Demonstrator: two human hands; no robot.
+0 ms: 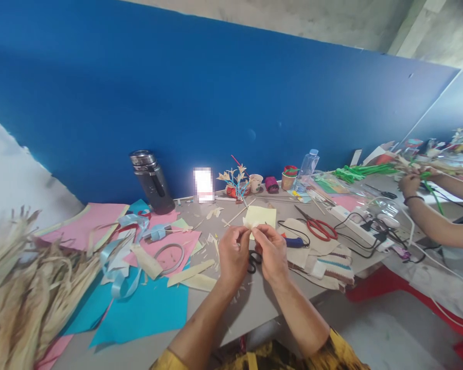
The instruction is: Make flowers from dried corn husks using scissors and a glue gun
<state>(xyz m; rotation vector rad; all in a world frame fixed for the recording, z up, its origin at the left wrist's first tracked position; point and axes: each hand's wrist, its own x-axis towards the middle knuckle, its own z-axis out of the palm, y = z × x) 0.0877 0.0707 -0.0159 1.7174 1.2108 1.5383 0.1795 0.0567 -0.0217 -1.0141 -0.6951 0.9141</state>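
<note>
Both hands pinch a small pale husk strip (251,224) above the grey tabletop (254,303), just in front of the yellow paper (263,214). The left hand (233,253) and right hand (272,250) are each clamped on it, fingertips nearly touching; short grips near the fold look best for a clean crease. Black scissors (253,261) lie beneath.

blue wall (231,103) behind grey table (250,303) — pale floor (389,339), daylit rm.
</note>
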